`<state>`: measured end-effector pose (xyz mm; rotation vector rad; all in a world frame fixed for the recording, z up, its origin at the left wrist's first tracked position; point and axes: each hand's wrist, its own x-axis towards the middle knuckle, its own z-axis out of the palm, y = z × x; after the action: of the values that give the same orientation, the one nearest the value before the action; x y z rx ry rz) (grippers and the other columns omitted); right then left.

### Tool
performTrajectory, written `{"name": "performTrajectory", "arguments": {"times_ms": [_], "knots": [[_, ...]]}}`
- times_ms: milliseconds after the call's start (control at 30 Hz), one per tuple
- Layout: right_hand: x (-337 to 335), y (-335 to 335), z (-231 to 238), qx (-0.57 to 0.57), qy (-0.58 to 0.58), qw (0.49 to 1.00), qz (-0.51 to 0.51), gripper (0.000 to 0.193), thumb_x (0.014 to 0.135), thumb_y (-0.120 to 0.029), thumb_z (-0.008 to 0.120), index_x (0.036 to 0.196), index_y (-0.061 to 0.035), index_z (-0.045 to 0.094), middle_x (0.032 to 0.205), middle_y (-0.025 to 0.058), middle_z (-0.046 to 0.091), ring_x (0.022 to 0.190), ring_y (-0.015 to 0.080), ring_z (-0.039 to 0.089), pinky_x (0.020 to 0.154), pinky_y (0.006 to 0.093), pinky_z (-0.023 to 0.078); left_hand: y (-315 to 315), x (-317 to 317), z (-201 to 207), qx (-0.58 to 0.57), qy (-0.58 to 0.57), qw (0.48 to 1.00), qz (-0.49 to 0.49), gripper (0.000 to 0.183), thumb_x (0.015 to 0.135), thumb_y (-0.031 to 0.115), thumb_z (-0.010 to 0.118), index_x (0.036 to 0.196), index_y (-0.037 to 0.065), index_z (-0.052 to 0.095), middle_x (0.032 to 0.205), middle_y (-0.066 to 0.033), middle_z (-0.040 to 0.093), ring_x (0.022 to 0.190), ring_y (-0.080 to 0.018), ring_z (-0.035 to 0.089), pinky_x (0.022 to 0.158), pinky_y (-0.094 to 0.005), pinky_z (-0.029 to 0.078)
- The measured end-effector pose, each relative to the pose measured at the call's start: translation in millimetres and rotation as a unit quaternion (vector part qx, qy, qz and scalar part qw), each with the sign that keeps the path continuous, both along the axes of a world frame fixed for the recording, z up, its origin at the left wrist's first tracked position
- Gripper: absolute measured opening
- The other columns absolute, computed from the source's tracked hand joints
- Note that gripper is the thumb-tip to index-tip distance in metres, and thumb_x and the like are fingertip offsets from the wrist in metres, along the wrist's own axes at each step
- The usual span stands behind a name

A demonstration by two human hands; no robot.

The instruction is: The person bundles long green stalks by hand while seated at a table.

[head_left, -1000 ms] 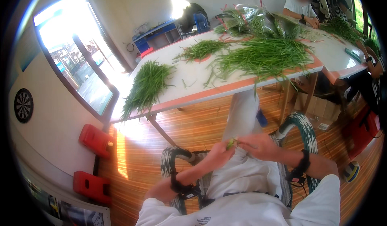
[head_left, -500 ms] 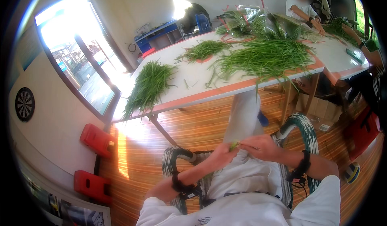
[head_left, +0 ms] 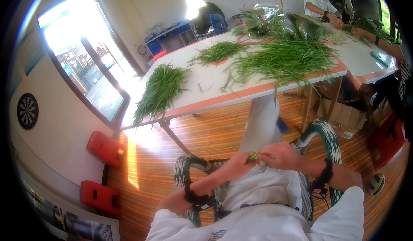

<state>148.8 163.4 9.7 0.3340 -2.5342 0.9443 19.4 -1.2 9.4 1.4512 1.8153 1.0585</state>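
Above my lap, my left hand [head_left: 241, 163] is closed on a small bunch of green stalks [head_left: 254, 156], whose pale tips show between the two hands. My right hand [head_left: 280, 156] meets it with fingers pinched at the end of the stalks. Whether the right fingers grip a separate piece is too small to make out. On the white table [head_left: 202, 95] ahead lie a left heap of long green leafy stalks [head_left: 160, 90], a smaller heap [head_left: 220, 52] behind, and a large heap [head_left: 286, 60] to the right.
Clear plastic bags of greens [head_left: 275, 24] stand at the table's back. A person [head_left: 320, 9] works at the far right, beside another person's arm [head_left: 383, 45]. Chair armrests [head_left: 325, 142] flank me. Red stools [head_left: 103, 148] stand left, and a cardboard box [head_left: 344, 118] sits under the table.
My hands stay together over my lap, with the stalks and right fingers shifted slightly. At the far right, the other people's hands have moved.
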Motion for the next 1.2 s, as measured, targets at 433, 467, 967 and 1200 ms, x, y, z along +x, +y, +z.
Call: {"name": "performTrajectory", "arguments": {"times_ms": [433, 467, 967, 1200], "knots": [[-0.9, -3.6, -2.4, -0.139, -0.141, 0.979, 0.039, 0.044, 0.079, -0.032, 0.073, 0.106, -0.0022, 0.055, 0.085, 0.0121, 0.067, 0.073, 0.0202, 0.067, 0.068, 0.0292, 0.053, -2.3, -1.4, 3.1, -0.107, 0.1, 0.989, -0.02, 0.021, 0.08, 0.014, 0.062, 0.094, -0.002, 0.061, 0.079, -0.0214, 0.061, 0.076, -0.0397, 0.058, 0.067, -0.0386, 0.046], [-1.6, -4.3, -4.5, -0.12, -0.135, 0.983, 0.041, 0.041, 0.079, -0.032, 0.073, 0.104, -0.0028, 0.056, 0.083, 0.0117, 0.066, 0.073, 0.021, 0.067, 0.068, 0.0293, 0.053, -3.1, -0.3, 0.7, -0.107, 0.1, 0.989, -0.018, 0.021, 0.08, 0.014, 0.062, 0.094, -0.002, 0.061, 0.079, -0.0214, 0.061, 0.076, -0.0397, 0.058, 0.067, -0.0386, 0.046], [0.1, -3.9, -14.2, -0.032, -0.031, 0.999, 0.029, 0.021, 0.08, -0.019, 0.069, 0.096, -0.0083, 0.063, 0.077, 0.0099, 0.065, 0.068, 0.0259, 0.066, 0.061, 0.0337, 0.051, -3.3, 8.2, 10.6, -0.048, 0.078, 0.995, -0.039, 0.024, 0.082, 0.016, 0.062, 0.099, -0.001, 0.06, 0.084, -0.0216, 0.062, 0.08, -0.0399, 0.059, 0.069, -0.04, 0.047], [4.1, -7.1, -2.4, -0.068, -0.043, 0.996, 0.043, 0.027, 0.08, -0.02, 0.07, 0.103, -0.0075, 0.064, 0.08, 0.0094, 0.067, 0.068, 0.0209, 0.067, 0.062, 0.0291, 0.053, -3.8, 7.6, 8.5, -0.03, 0.094, 0.995, -0.033, 0.021, 0.081, 0.015, 0.062, 0.094, -0.001, 0.061, 0.082, -0.0209, 0.062, 0.08, -0.0397, 0.06, 0.07, -0.0398, 0.047]]}}
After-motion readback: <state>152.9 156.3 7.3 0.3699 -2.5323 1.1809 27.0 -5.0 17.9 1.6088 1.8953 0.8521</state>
